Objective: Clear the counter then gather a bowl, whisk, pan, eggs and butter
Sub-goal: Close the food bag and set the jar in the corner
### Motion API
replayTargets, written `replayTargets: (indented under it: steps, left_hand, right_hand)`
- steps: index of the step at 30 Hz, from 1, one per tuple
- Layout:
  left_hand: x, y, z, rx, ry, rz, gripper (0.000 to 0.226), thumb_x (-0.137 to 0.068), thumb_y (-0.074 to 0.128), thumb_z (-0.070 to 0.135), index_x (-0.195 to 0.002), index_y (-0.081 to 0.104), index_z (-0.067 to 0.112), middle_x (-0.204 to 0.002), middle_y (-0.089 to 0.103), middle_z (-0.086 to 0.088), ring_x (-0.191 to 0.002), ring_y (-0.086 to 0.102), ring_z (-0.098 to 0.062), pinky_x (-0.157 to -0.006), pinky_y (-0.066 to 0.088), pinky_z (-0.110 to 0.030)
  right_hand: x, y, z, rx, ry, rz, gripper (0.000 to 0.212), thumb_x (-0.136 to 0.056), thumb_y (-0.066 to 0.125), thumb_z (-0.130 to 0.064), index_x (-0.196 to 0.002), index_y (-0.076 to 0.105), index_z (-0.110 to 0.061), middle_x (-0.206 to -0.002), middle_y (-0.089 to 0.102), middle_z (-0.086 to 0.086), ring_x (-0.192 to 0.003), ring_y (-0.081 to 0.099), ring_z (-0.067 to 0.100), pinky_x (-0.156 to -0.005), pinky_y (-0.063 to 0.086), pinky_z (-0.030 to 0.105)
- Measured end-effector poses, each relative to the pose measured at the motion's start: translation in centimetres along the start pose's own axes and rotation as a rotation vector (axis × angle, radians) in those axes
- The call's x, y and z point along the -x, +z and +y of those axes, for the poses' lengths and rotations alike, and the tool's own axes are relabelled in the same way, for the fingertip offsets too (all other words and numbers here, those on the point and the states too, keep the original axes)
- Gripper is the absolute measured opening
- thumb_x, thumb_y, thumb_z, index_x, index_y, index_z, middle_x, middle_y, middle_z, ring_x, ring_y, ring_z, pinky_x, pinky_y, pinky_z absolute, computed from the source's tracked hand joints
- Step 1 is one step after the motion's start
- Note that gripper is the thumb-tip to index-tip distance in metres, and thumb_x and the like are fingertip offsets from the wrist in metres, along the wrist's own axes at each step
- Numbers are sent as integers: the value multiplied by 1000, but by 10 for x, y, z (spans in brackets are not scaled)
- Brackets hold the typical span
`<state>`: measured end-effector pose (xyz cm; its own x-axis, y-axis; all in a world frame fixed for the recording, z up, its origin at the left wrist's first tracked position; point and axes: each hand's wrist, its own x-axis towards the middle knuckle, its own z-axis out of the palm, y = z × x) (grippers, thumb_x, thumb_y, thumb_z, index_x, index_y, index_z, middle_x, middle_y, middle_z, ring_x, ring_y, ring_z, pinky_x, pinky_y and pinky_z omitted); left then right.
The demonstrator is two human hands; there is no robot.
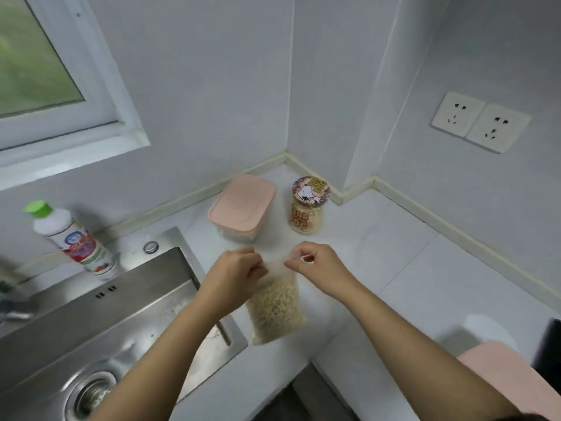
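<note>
A clear plastic bag of pale beans [276,308] lies on the white counter [394,268], right beside the sink. My left hand [235,270] and my right hand [315,262] both pinch the bag's top edge, a little apart from each other. Behind the bag stand a clear box with a pink lid [243,206] and a jar with a cartoon-dog lid [308,205], both in the corner. No bowl, whisk, pan, eggs or butter are in view.
A steel sink [91,338] fills the lower left, with a green-capped detergent bottle [73,240] on its rim. A second pink-lidded container [504,372] sits at the lower right, next to a dark object at the frame edge. Wall sockets [479,121] are on the right wall.
</note>
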<state>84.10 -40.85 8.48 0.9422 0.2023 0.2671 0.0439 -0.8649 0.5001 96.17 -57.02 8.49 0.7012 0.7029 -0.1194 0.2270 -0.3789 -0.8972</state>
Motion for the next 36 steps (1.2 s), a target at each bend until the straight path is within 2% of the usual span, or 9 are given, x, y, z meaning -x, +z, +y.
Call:
replayTargets:
  steps: [3,7,12,14,19,24,27,30,36]
  left_hand:
    - [28,-37,-44,-6,-93,38,20,-80,68,14,-63,61,7,-66,55,1,-58,54,-22,-54,43,-34]
    - [71,-77,-103,-46,-216,85,20,-83,68,14,-64,63,10,-68,55,5,-60,54,-17,-58,43,-30]
    - [120,-115,-169,-85,-354,149,13,-82,70,15,-70,67,10,-73,56,8,-63,52,-15,-57,39,-22]
    - [128,-122,-184,-121,-364,164,12,-80,71,15,-70,67,13,-74,57,9,-63,51,-16,-58,33,-22]
    - [146,-142,-218,-181,-387,201,14,-76,75,15,-65,66,18,-75,62,10,-57,51,-14,-63,35,-28]
    - [156,-144,-227,-207,-383,222,17,-76,71,19,-63,61,19,-69,51,14,-54,51,-15,-62,32,-29]
    - [158,-144,-230,-215,-396,235,17,-76,73,17,-64,62,18,-68,45,17,-53,45,-12,-62,31,-29]
    - [159,-144,-231,-232,-393,240,16,-76,75,16,-64,64,19,-68,50,15,-53,50,-13,-62,33,-29]
    - [151,-142,-213,-315,-278,234,15,-76,63,23,-62,64,20,-66,56,13,-50,50,-14,-62,35,-30]
  right_hand:
    - [-26,42,-32,-31,-27,-80,2,-85,70,-23,-86,70,-22,-86,69,-11,-80,61,1,-81,46,20]
    - [-68,113,-71,-51,-51,-111,21,-87,68,-21,-107,68,-13,-98,66,-6,-86,57,-6,-72,43,4]
    - [-121,216,-128,62,-145,-220,39,-83,73,-23,-119,60,-15,-106,63,-5,-96,58,5,-84,46,15]
    - [-137,244,-148,86,-194,-242,56,-80,75,-24,-130,50,-19,-115,60,-3,-108,54,11,-91,46,25]
    - [-171,311,-185,106,-194,-347,95,-75,80,-21,-148,20,-27,-137,47,4,-121,44,16,-94,35,28]
    - [-188,343,-184,127,-182,-360,113,-70,81,-16,-149,4,-40,-131,51,4,-127,43,26,-106,38,43]
    - [-193,353,-181,143,-195,-348,117,-65,81,-18,-145,2,-49,-124,55,3,-123,48,28,-103,40,54]
    - [-198,359,-181,137,-204,-310,116,-62,81,-20,-140,4,-56,-123,57,6,-117,53,30,-100,43,54]
    - [-169,309,-176,26,-262,-255,108,-69,80,-12,-148,11,-39,-119,55,-3,-115,53,23,-101,44,45]
